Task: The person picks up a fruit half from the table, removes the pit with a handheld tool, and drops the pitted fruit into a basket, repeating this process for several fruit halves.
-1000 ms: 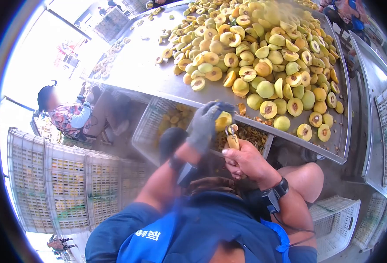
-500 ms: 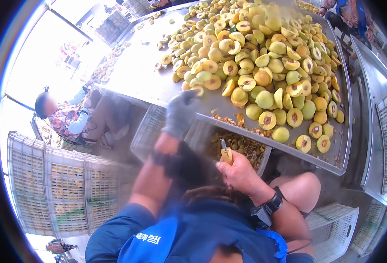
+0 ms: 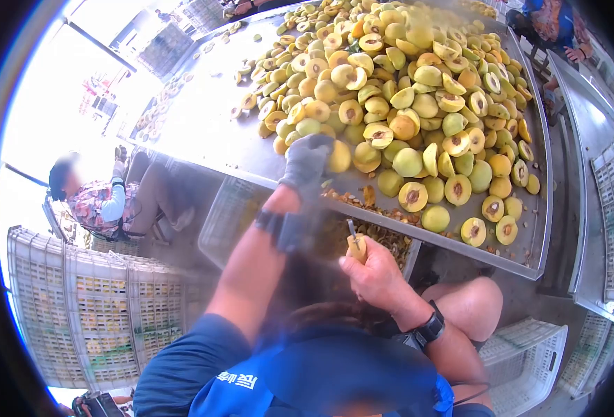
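A large heap of halved yellow-green fruits, some showing brown pits, lies on the metal table. My left hand, in a grey glove, reaches over the table's near edge, its fingers closed round a yellow fruit at the heap's lower left. My right hand is bare and wrapped round the light wooden handle of a small metal-tipped tool. The tool points up, below the table edge and over a crate of pits and scraps.
Stacked white crates stand at the left, and an empty white crate at the lower right. A seated person works at the left. Another person sits at the upper right, beside a metal tray.
My left hand has moved up and right to the fruit and closed on it. My right hand still holds the tool, nearly in the same place. The view has shifted slightly.
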The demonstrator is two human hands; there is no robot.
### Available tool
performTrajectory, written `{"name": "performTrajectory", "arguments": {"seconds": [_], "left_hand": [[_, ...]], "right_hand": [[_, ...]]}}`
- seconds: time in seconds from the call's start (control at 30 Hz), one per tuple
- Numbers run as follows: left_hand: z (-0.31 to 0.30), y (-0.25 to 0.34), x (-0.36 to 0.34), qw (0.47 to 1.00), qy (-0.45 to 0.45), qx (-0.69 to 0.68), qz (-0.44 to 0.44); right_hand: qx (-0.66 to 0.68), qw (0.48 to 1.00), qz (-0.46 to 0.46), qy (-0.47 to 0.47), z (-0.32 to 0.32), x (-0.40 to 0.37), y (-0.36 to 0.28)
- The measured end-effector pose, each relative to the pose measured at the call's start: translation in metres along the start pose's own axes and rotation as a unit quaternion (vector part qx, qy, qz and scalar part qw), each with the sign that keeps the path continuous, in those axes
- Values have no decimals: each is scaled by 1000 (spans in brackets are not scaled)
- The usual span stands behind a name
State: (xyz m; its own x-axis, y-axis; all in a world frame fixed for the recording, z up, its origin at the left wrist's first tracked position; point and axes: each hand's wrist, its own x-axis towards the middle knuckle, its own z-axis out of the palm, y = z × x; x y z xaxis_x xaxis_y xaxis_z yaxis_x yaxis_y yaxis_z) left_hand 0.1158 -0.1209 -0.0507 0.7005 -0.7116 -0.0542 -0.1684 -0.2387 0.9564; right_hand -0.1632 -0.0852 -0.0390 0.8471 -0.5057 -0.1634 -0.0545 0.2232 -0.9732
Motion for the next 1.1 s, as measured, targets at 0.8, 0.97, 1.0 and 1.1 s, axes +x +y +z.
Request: {"name": "performTrajectory", "arguments": {"seconds": [0.8, 0.97, 1.0, 1.1], "left_hand": [[21, 9, -45, 964, -204, 162, 46], [16, 36, -66, 971, -236, 14, 19], [15, 40, -71, 972, -234, 23, 22], [12, 51, -91, 974, -223, 15, 26]], "right_hand": [[-50, 992, -6, 119, -19, 5, 3], [-85, 982, -60, 158, -24, 8, 14], [-84, 982, -59, 157, -25, 10, 19], [-73, 985, -42, 147, -24, 9, 12]]}}
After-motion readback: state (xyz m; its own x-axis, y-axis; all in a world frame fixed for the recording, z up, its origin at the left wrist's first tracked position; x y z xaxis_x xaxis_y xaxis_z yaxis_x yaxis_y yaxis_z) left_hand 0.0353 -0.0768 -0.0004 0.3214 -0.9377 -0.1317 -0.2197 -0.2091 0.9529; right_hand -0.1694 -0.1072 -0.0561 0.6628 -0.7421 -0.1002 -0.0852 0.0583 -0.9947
